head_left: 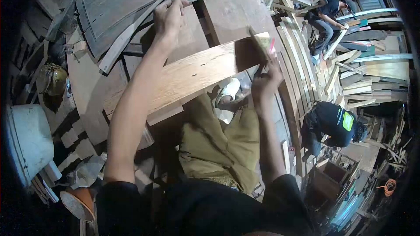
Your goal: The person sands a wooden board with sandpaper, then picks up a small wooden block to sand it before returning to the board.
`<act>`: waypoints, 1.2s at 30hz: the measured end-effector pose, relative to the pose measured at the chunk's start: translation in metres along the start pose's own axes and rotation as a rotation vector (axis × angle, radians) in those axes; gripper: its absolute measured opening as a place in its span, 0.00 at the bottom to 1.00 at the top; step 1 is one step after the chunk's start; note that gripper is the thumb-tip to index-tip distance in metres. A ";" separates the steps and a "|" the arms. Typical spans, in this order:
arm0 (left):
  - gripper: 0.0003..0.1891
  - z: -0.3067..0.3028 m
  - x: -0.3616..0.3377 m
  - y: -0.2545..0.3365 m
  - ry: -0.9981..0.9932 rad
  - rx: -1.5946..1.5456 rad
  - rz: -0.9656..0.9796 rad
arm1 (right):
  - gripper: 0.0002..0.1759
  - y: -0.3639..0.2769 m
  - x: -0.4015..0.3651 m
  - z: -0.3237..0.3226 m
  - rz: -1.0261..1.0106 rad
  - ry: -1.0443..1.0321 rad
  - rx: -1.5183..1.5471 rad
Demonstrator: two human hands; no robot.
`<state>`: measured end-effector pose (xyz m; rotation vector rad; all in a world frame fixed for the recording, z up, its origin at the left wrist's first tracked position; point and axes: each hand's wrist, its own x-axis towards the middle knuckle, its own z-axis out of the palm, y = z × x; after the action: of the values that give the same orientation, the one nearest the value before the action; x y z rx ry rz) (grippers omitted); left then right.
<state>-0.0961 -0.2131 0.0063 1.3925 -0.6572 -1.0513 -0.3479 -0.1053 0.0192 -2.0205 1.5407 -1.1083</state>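
My left hand (168,15) is beyond the pale plank, beside a long narrow strip (131,30). Its fingers are bent and look closed; what they grip, if anything, is hidden. A light-coloured wooden plank (197,73) lies slantwise across my lap, under my left forearm. At the plank's right end, my right hand (267,78) is closed round a dark, slim tool (259,46) whose kind I cannot make out. The tool's far end overlaps the plank, and a dark shadow falls there. Something small and pink (272,46) shows by the plank's end.
A large panelled board (162,6) lies ahead, with brown boards (238,13) in front of it. Long planks (291,57) run along the right. Two people, one seated (328,22) and one bent over (330,124), work there. A white container (30,137) stands left.
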 end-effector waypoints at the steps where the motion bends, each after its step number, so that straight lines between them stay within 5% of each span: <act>1: 0.11 0.003 0.003 0.000 0.005 -0.002 0.017 | 0.23 -0.025 -0.006 0.007 0.027 -0.055 0.055; 4: 0.11 0.008 0.015 -0.006 -0.032 -0.052 0.044 | 0.22 -0.032 -0.029 0.018 -0.084 -0.293 0.167; 6: 0.11 0.005 0.010 -0.007 -0.059 -0.035 0.062 | 0.22 -0.005 -0.013 0.004 -0.048 -0.221 0.227; 9: 0.12 0.002 0.010 -0.008 -0.057 -0.065 0.061 | 0.23 -0.030 0.011 -0.022 0.055 -0.539 1.080; 13: 0.11 0.007 0.001 0.001 0.000 -0.033 0.019 | 0.25 -0.037 -0.024 0.028 -0.424 -0.337 0.023; 14: 0.10 0.005 0.010 -0.006 -0.019 -0.056 0.038 | 0.33 -0.005 -0.017 0.026 -0.372 -0.260 -0.059; 15: 0.11 0.000 0.007 -0.005 -0.037 -0.094 -0.010 | 0.31 0.004 -0.004 0.016 -0.292 -0.107 -0.096; 17: 0.12 0.000 0.010 -0.003 -0.021 -0.075 -0.001 | 0.27 0.030 0.018 -0.001 -0.163 0.167 -0.136; 18: 0.12 -0.001 0.004 0.003 -0.024 -0.075 -0.061 | 0.24 0.021 0.014 -0.008 0.073 0.122 0.017; 19: 0.12 -0.001 0.011 -0.003 -0.042 -0.095 -0.004 | 0.24 0.028 0.013 -0.003 -0.084 0.187 -0.115; 21: 0.11 -0.003 0.017 -0.013 -0.078 -0.128 0.019 | 0.37 0.031 -0.001 0.005 -0.014 0.138 -0.148; 31: 0.10 -0.001 0.013 -0.005 -0.083 -0.054 -0.013 | 0.27 0.033 -0.002 0.015 -0.087 0.220 -0.217; 36: 0.11 -0.007 0.015 -0.007 -0.083 -0.039 0.019 | 0.17 0.031 -0.017 -0.024 0.048 0.312 0.120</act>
<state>-0.0843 -0.2222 -0.0042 1.3124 -0.7058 -1.1065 -0.3876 -0.0961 0.0066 -1.7862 1.6123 -1.5148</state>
